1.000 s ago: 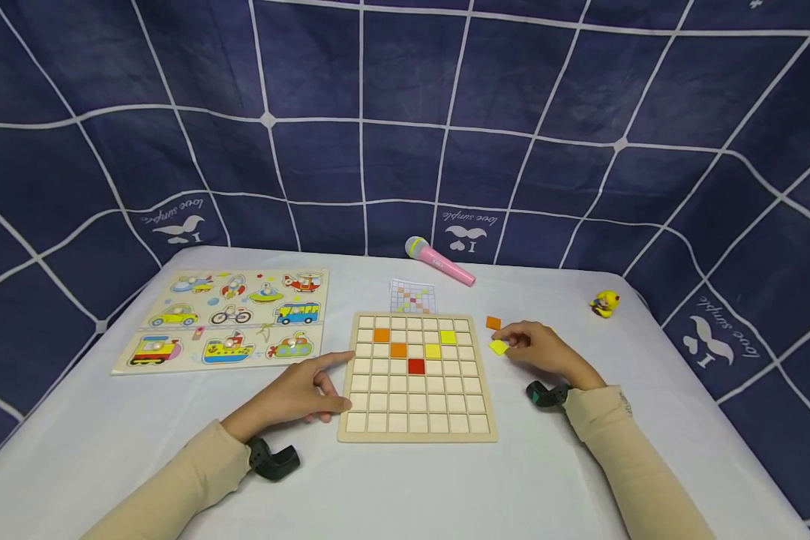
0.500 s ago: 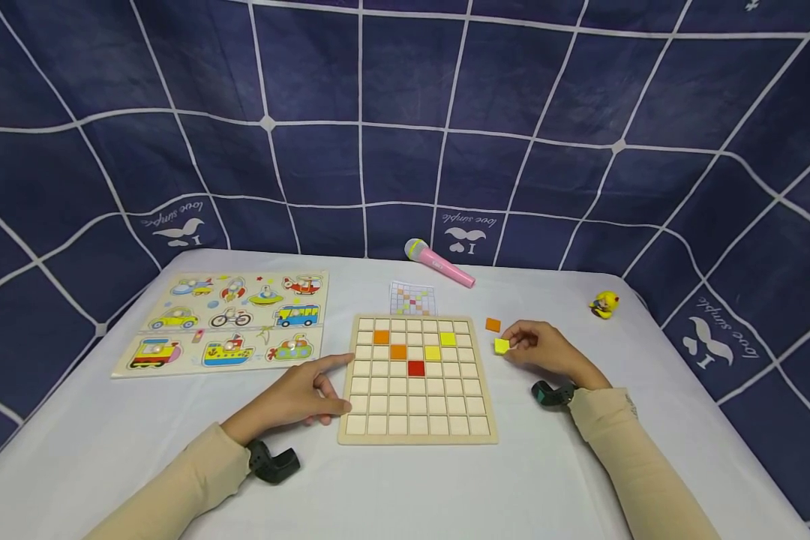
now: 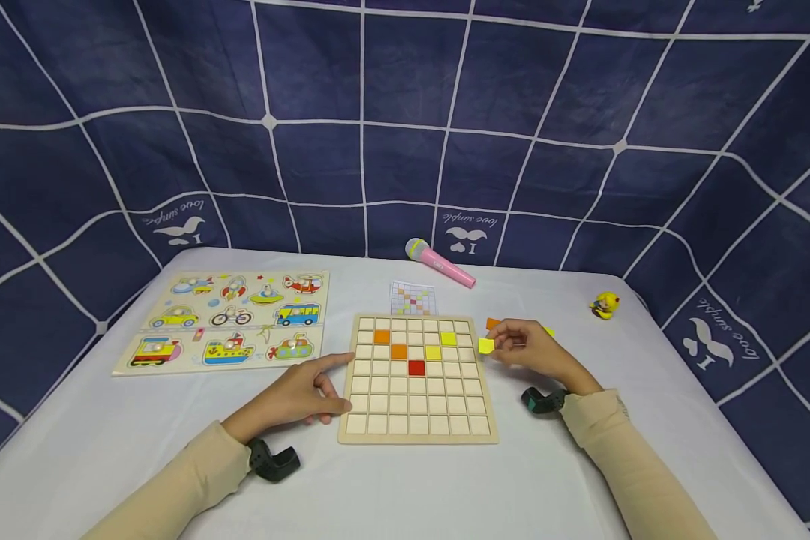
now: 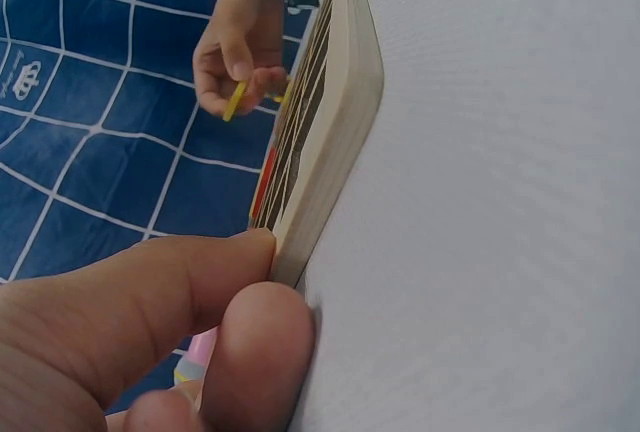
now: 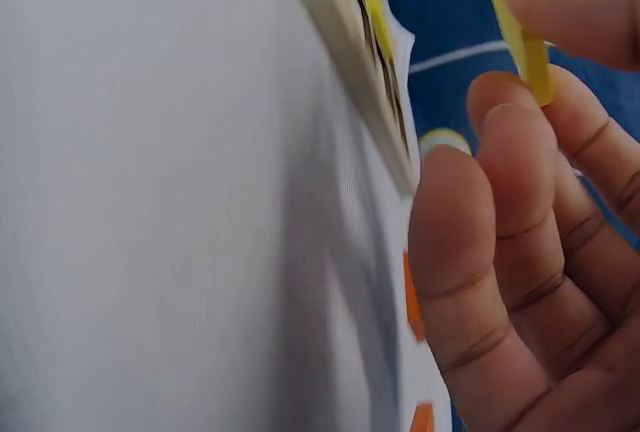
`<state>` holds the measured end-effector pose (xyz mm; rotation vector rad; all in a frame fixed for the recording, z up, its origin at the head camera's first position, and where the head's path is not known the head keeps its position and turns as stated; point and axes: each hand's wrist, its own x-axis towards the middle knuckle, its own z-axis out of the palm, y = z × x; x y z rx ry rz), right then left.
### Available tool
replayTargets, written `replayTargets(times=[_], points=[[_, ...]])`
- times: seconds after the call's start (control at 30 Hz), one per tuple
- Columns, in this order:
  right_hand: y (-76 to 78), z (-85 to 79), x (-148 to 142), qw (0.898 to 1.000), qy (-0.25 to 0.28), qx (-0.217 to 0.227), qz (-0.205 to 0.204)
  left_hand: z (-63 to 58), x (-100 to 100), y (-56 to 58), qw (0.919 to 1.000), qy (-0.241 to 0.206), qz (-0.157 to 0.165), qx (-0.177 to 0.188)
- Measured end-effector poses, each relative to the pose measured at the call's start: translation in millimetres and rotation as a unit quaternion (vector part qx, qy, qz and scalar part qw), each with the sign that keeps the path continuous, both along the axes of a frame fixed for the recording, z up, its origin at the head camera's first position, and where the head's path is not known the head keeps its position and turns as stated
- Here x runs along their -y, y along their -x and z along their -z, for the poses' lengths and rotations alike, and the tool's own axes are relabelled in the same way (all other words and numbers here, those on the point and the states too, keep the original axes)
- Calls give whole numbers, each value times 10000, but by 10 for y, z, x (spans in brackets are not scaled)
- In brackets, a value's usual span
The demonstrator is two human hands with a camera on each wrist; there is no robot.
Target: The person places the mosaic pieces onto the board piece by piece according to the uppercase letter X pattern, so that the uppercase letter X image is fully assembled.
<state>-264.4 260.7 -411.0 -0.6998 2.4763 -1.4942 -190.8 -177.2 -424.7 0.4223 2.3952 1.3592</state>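
Head view: wooden grid board (image 3: 418, 439) at centre of frame, lower half. Right hand (image 3: 533, 349), right of centre, pinches a yellow tile (image 3: 486, 346) between thumb and fingers; the tile overlaps the board's upper right rim in this view, but both wrist views show it raised, apart from the board. Left hand (image 3: 300, 391), lower left of centre, holds thumb and forefinger wide apart, their tips touching the board's left edge. Seated in the grid: red tile (image 3: 416, 367), two orange tiles (image 3: 381, 337) to its upper left, two yellow tiles (image 3: 448, 339) to its upper right. Patterned card (image 3: 413, 298) just above the board; pink microphone (image 3: 448, 268) above that.
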Motion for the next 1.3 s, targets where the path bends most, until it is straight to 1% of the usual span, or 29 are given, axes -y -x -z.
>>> replayTargets(times=[0.1,0.23,0.5,0.6,0.7,0.8,0.9,1.17,1.3], points=[[-19,-19,58,9998,146,-24,-127,2,3,5,10000,5,15,-4],[-56,-54,146,9996,181,-27,-228,6,5,5,10000,2,6,14],[-158,-103,344,9993,105,-31,-357,9,9,4,10000,-6,17,-5],[-202,-121,424,9989,71,8,-474,12,11,5,10000,-16,22,-22],[-242,-119,492,9980,110,-46,-620,13,12,5,10000,-33,26,-14],[-280,-111,558,9977,106,-165,-647,16,13,5,10000,-51,36,-11],[-310,-100,621,9979,-4,-274,-587,16,12,5,10000,-51,35,-13],[-388,-91,808,9962,-434,-397,-642,12,6,5,10000,-27,-2,-8],[-406,-89,890,9953,-546,-470,-650,12,6,4,10000,-22,-6,-18]])
